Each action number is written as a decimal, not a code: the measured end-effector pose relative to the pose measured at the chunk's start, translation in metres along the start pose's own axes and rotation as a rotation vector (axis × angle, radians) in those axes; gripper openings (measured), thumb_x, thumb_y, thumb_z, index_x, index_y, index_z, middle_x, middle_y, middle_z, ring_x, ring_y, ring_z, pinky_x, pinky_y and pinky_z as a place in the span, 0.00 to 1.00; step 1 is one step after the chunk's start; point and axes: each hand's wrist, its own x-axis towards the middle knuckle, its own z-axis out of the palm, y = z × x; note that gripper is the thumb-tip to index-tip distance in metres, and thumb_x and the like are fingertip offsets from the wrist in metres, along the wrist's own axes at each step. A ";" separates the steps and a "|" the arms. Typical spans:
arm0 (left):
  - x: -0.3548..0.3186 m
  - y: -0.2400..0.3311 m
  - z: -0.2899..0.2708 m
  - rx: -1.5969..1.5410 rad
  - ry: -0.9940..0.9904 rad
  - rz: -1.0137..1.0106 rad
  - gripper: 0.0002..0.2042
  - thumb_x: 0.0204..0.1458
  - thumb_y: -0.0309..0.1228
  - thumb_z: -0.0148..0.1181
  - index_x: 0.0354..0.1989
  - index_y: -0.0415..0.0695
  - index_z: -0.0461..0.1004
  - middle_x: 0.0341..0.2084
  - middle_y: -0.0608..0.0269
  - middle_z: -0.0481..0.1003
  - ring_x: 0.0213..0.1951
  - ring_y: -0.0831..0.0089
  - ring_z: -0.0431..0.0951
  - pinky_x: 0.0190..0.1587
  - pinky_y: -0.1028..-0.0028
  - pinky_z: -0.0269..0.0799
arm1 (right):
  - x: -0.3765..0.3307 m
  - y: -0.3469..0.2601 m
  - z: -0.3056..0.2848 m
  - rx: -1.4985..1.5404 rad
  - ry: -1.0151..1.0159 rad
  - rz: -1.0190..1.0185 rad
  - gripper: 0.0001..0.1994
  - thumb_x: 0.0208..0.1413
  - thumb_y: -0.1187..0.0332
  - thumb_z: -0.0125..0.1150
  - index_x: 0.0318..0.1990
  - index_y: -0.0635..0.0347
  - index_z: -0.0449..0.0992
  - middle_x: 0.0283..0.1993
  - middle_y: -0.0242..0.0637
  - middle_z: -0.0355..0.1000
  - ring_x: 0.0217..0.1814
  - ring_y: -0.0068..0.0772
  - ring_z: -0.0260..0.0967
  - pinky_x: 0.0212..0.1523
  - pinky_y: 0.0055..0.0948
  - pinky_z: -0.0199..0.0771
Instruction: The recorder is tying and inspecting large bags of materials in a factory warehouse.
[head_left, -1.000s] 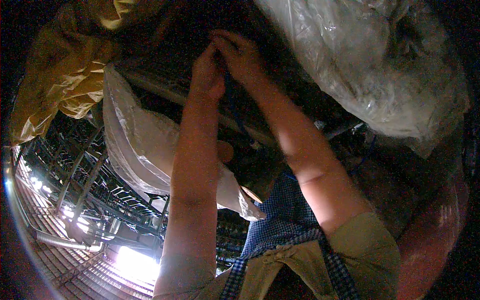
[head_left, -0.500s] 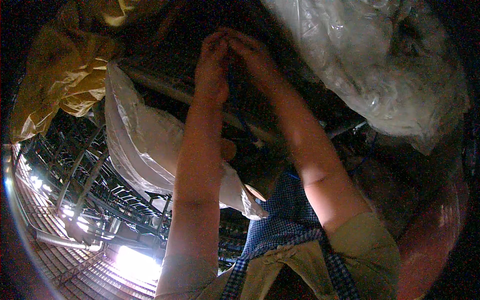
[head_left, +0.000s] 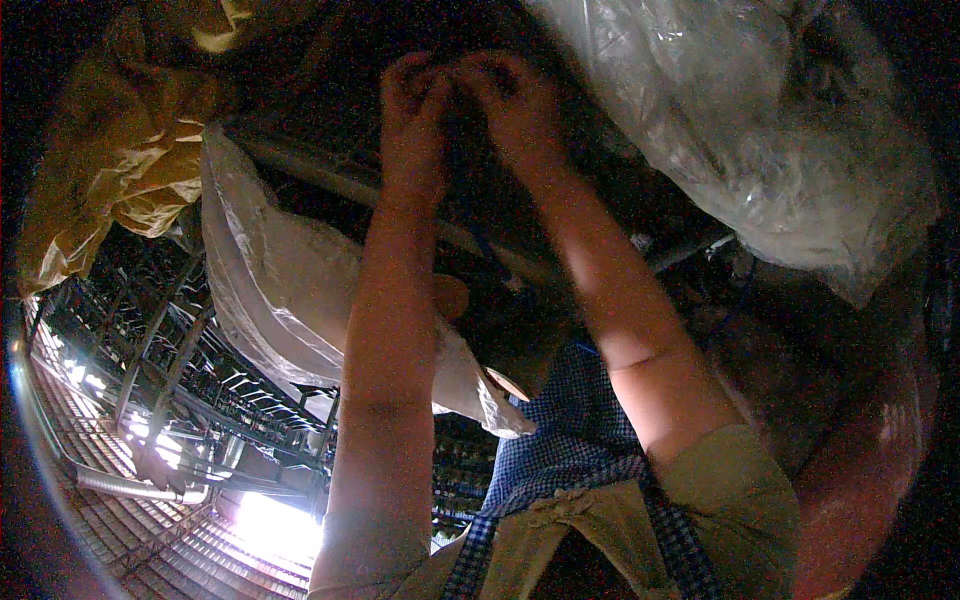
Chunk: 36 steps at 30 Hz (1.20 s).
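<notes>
Landmark: white bag (head_left: 285, 255). Left hand (head_left: 412, 120) and right hand (head_left: 522, 120) both sit up and to the right of the white bag, side by side, arms at full stretch, probably because the work spot is that far out. Fingers curled on both, thumbs and fingertips narrow, likely for fine fingertip work; too dark to tell if either holds anything. Blue cord (head_left: 482, 240), nearest thing made out, runs right of the white bag; whether it reaches the fingers, can't tell. Pale bar (head_left: 325, 178) runs along the white bag's upper edge, maybe propping it. Yellow sheet (head_left: 160, 165) is up-left of the white bag, clear plastic bag (head_left: 755, 165) well to its right, checked apron (head_left: 565, 440) by its lower tip.

Versus half a second ago: hands spread slightly, fingertips no longer bunched together; white bag about the same.
</notes>
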 end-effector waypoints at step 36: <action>0.000 0.002 -0.023 0.456 -0.081 0.287 0.16 0.58 0.27 0.59 0.54 0.44 0.65 0.43 0.57 0.77 0.45 0.69 0.78 0.50 0.70 0.73 | 0.003 -0.022 -0.015 -0.726 -0.236 -0.353 0.12 0.56 0.62 0.59 0.42 0.60 0.79 0.45 0.50 0.76 0.47 0.53 0.74 0.49 0.44 0.74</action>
